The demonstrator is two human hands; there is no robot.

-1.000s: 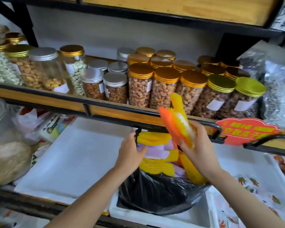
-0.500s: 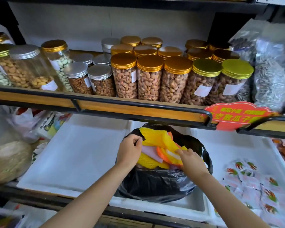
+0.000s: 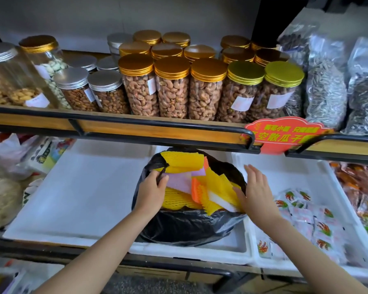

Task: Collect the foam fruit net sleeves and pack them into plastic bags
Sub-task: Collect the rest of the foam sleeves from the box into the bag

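A black plastic bag (image 3: pixel 189 225) stands open in a white foam tray (image 3: pixel 232 249) on the lower shelf. Yellow, orange, pink and white foam net sleeves (image 3: pixel 212 183) fill it to the brim. My left hand (image 3: pixel 151 190) pinches the bag's left rim between thumb and fingers. At the bag's right rim is my right hand (image 3: pixel 256 187), fingers straight and spread, thumb touching the sleeves, holding nothing.
A white foam lid (image 3: pixel 79 194) lies left of the bag. Small snack packets (image 3: pixel 302 217) fill the tray on the right. A black rail (image 3: pixel 157 124) and shelf of nut jars (image 3: pixel 172 90) hang just above the bag. Seed bags (image 3: pixel 325 85) stand at the upper right.
My right hand carried a bunch of orange and yellow sleeves down into the bag, let them go and drew back to the right rim. My left hand kept hold of the rim.
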